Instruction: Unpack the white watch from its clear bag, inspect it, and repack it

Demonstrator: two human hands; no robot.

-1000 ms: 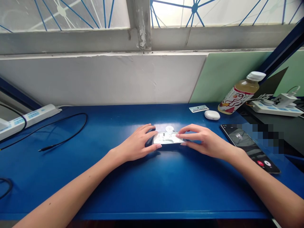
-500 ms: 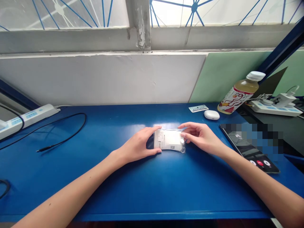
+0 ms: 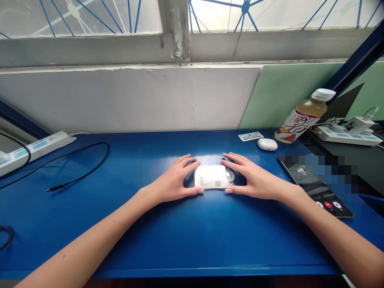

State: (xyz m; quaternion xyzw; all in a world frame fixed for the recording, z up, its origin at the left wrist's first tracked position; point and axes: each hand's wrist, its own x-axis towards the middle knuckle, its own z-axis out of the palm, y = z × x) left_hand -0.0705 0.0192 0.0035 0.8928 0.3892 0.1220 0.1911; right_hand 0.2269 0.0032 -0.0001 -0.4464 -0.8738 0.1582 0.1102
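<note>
A small clear plastic packet (image 3: pixel 210 176) with a white printed label, a barcode and a square code lies on the blue desk. My left hand (image 3: pixel 174 178) is at its left end, with the thumb by the near edge and the fingers by the far edge. At the right end, my right hand (image 3: pixel 255 176) has its fingers spread, the thumb by the near corner. A round whitish piece (image 3: pixel 230 176) shows in the packet's clear right end. Both hands are open around the packet; whether the fingertips press on its edges is hard to tell.
On the right are a white earbud case (image 3: pixel 267 144), a card (image 3: pixel 251 136), a drink bottle (image 3: pixel 303 118) and a phone (image 3: pixel 315 188). A black cable (image 3: pixel 90 172) and a power strip (image 3: pixel 39 150) lie left. Behind the desk (image 3: pixel 192 240) is a wall.
My right hand has let go of the packet's right end, and its fingers have spread apart. The round piece shows more clearly now. My left hand has hardly moved.
</note>
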